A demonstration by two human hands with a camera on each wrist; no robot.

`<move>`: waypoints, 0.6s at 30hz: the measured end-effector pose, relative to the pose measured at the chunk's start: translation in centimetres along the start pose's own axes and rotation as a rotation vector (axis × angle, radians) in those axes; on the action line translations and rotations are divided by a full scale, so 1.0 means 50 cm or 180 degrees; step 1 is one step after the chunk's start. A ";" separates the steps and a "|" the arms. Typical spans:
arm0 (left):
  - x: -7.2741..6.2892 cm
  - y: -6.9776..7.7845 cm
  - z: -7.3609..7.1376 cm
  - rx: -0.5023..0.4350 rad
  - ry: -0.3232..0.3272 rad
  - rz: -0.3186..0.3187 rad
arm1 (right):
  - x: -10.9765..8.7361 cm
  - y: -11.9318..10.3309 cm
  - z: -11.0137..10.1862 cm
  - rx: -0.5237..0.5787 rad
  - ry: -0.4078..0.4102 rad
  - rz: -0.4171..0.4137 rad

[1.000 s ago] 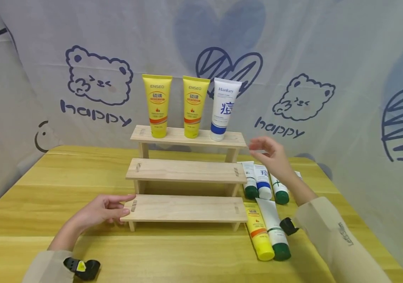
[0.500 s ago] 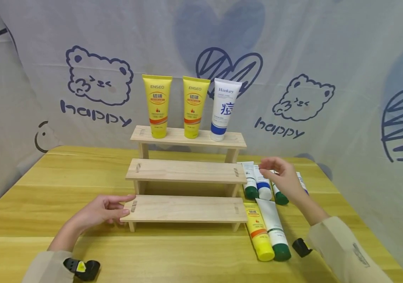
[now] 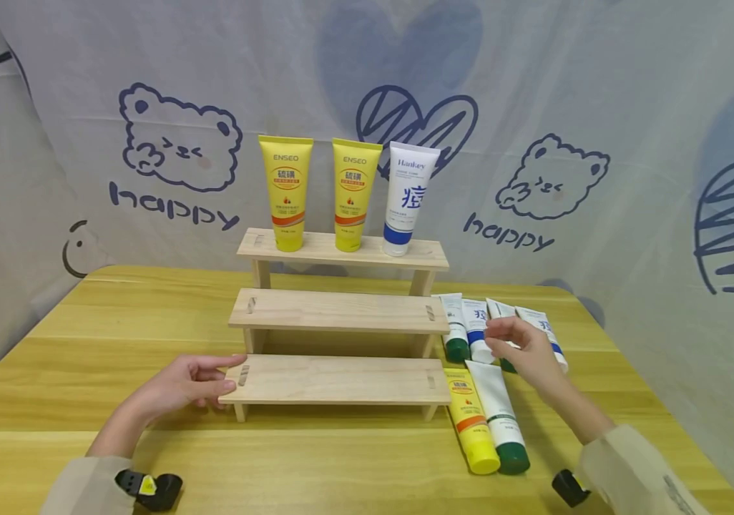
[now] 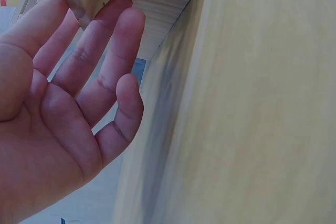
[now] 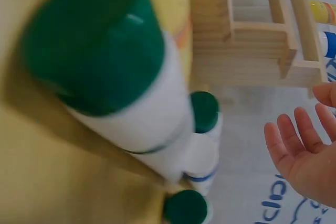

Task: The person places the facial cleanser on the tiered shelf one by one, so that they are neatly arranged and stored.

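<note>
A three-step wooden display stand (image 3: 335, 311) stands mid-table. My left hand (image 3: 180, 383) holds the left end of its lowest step, index finger along the top and thumb at the front edge; in the left wrist view, the other fingers (image 4: 128, 45) reach beside and below the board. On the top step stand two yellow tubes (image 3: 287, 193) (image 3: 355, 193) and a white-and-blue tube (image 3: 408, 197), caps down. My right hand (image 3: 528, 354) hovers with nothing in it, fingers loosely bent, over the tubes lying right of the stand. It partly hides a green-capped tube (image 3: 501, 309).
Beside the stand's right end lie a yellow tube (image 3: 470, 422) and a white tube with a green cap (image 3: 498, 415). Farther back lie several more, including a white-and-blue tube (image 3: 544, 332) at the far right. A printed cloth (image 3: 315, 71) hangs behind the table (image 3: 290, 465).
My right hand has moved down and toward me, from beside the top step to over the lying tubes, uncovering the far-right tube. My left hand and the stand have stayed put.
</note>
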State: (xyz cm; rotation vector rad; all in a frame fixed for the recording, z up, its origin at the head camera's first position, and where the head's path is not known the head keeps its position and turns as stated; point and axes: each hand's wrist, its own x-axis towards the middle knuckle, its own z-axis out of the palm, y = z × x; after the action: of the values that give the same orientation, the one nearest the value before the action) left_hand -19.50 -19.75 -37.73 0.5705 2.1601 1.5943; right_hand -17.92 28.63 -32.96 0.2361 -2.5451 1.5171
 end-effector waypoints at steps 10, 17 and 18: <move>0.002 -0.001 0.000 -0.0033 0.0018 -0.0016 | -0.049 0.031 0.004 0.0109 0.0056 0.0221; 0.000 0.000 0.000 -0.0036 0.0015 -0.0027 | -0.067 0.053 -0.005 -0.0344 0.0081 0.0397; 0.001 0.000 0.000 -0.0039 0.0015 -0.0026 | -0.070 0.055 -0.006 -0.0395 0.0076 0.0406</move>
State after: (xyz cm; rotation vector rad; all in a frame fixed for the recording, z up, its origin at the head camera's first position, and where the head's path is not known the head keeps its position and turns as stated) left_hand -19.51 -19.72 -37.73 0.5540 2.1518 1.6049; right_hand -15.12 30.35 -35.95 0.0397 -2.6688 1.3866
